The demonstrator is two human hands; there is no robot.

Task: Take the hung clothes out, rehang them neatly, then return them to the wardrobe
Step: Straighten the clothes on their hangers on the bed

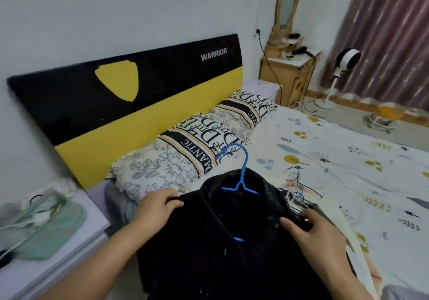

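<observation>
head view looks down at a black garment [222, 241] held above the edge of the bed [348, 160], with a blue hanger [241, 181] already inside its neck opening and the hook standing up beyond the fingertips. left hand [155, 207] pinches the left shoulder seam, thumb on top and fingers curled under the cloth; right hand [318, 232] grips the right shoulder, fingers curled over the fold and close together. a sliver of blue shows lower down, between the two thumbs, so the front seems to gape. judging by this, the step in hand is seating the shoulders on the hanger arms. to do it well, each pinch should draw its shoulder outward and down until the seam sits over the arm's end, keeping both sides level so the hook stays centred at the collar. just past the right fingers a heap of pale clothes and spare hangers [299, 190] lies on the sheet; loose wires could snag there. no wardrobe is in sight.
</observation>
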